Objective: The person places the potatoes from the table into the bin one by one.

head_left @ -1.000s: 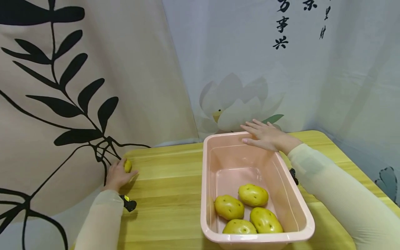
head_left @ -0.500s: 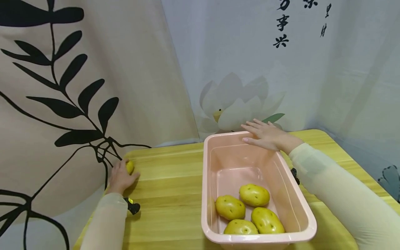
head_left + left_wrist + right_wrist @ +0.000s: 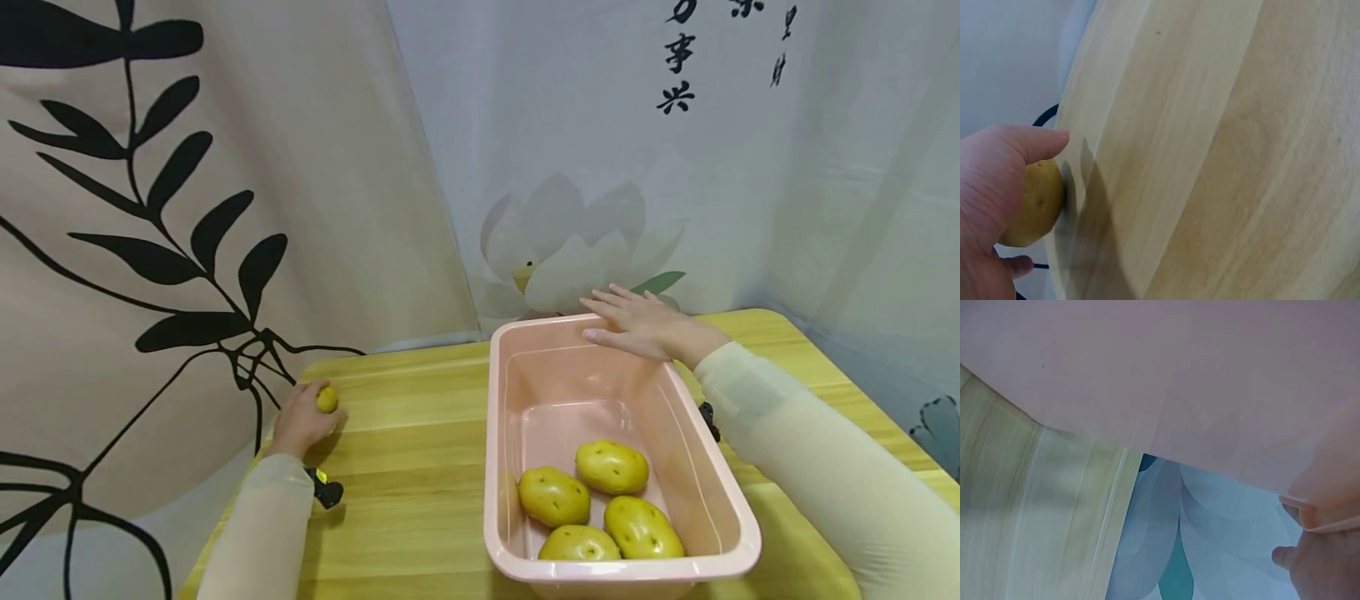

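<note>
At the table's left edge, my left hand point(image 3: 300, 421) grips a yellow potato point(image 3: 327, 399). The left wrist view shows that potato point(image 3: 1040, 203) between the thumb and a finger, close to the tabletop; most of the fingers are hidden. A pink plastic tub point(image 3: 497, 433) stands right of centre with several more potatoes point(image 3: 611, 467) at its near end. My right hand point(image 3: 637, 325) rests on the tub's far right rim, its fingers straight and spread. In the right wrist view the tub wall point(image 3: 1166, 375) fills the upper part, with fingertips point(image 3: 1284, 556) beyond the rim.
The wood-grain table point(image 3: 405, 467) stretches between the left hand and the tub. Behind it hangs a pale curtain point(image 3: 360, 208) printed with leaves, a lotus and characters. The table's right edge lies just past the right forearm.
My left hand has shifted slightly to the right along with the potato. My right hand, the tub and the potatoes inside stay where they were.
</note>
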Demonstrator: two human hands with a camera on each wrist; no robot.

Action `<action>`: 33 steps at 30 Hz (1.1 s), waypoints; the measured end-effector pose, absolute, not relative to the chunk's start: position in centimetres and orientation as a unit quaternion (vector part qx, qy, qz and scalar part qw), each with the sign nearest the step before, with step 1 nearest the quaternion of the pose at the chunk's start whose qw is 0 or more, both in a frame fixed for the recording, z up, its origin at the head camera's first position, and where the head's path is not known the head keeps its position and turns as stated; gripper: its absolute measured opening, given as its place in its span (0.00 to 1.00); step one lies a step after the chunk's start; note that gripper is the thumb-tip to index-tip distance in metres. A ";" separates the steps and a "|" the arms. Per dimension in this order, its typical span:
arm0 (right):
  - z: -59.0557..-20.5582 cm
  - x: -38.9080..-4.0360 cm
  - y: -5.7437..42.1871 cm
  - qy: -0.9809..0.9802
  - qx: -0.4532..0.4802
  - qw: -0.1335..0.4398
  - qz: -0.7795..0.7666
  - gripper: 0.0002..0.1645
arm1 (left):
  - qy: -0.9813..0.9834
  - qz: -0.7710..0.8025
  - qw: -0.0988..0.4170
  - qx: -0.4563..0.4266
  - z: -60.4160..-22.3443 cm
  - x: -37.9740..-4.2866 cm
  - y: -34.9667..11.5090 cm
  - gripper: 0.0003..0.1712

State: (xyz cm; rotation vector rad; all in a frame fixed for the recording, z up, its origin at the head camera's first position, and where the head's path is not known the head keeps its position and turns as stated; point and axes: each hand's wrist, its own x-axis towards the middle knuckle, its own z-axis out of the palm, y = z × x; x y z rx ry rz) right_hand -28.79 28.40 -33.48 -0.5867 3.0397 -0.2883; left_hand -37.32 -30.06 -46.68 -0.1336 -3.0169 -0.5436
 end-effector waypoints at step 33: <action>-33.9 -28.9 28.6 0.977 -0.190 0.001 -0.097 0.45 | -0.983 -0.155 0.061 -0.082 -47.6 -36.8 -29.6 0.41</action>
